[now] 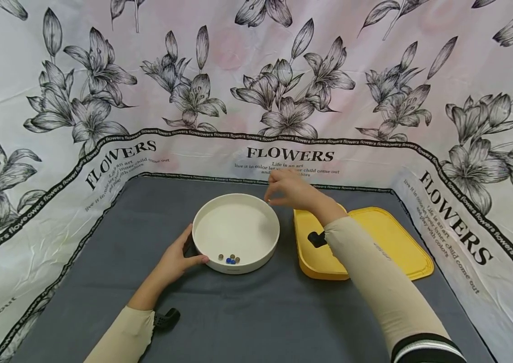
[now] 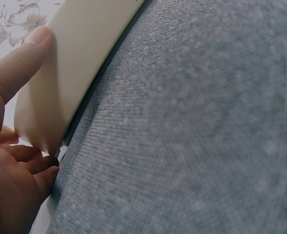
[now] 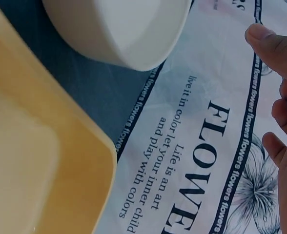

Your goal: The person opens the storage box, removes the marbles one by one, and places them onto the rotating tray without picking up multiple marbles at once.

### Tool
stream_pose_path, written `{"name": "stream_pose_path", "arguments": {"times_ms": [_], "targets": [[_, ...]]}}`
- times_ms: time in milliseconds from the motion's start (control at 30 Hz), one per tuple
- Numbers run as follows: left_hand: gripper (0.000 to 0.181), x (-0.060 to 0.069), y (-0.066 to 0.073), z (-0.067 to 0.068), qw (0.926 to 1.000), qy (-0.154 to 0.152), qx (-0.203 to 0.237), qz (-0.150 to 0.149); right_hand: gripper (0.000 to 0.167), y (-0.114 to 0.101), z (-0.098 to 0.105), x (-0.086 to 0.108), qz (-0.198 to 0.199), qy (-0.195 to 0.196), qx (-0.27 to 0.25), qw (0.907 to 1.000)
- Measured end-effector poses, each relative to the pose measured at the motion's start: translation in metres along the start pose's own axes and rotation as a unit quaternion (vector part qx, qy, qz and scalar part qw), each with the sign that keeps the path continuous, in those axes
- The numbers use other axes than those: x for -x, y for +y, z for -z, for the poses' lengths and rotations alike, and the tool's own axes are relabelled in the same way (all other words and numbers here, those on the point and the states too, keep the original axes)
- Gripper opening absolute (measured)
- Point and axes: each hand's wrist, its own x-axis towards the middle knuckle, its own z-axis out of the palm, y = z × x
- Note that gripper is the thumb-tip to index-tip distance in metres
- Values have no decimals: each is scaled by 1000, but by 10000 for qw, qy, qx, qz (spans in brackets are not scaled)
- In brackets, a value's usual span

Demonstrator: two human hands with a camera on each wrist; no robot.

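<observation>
A round cream-white dish (image 1: 234,222) stands on the grey cloth. My left hand (image 1: 176,256) grips its left side, thumb on the near outer wall; the left wrist view shows the thumb (image 2: 38,36) against the wall and the fingertips at its lower edge. Several small beads, blue (image 1: 231,260) and brownish (image 1: 237,260), lie near the dish's front. Close to the far right rim is my right hand (image 1: 290,190), fingers bent toward the thumb. A tiny orange speck shows at its fingertips, too small to identify. In the right wrist view no held thing is visible.
A yellow tray (image 1: 315,269) stands right of the dish, partly under my right forearm. Its flat yellow lid (image 1: 401,247) lies farther right. White flower-printed fabric (image 1: 193,156) rises behind and borders the grey cloth (image 1: 247,317).
</observation>
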Motion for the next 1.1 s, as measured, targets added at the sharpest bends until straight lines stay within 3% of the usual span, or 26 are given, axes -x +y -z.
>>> {"name": "stream_pose_path", "arguments": {"times_ms": [367, 633, 1100], "targets": [[121, 4, -1, 0, 10000, -24, -6, 3, 10, -3, -19, -23, -118, -196, -45, 9997], [120, 4, 0, 1, 10000, -8, 12, -28, 12, -7, -29, -41, -404, -595, -72, 9974], [120, 3, 3, 1, 10000, -27, 74, -61, 20, -6, -44, -56, -449, -630, -15, 9970]]}}
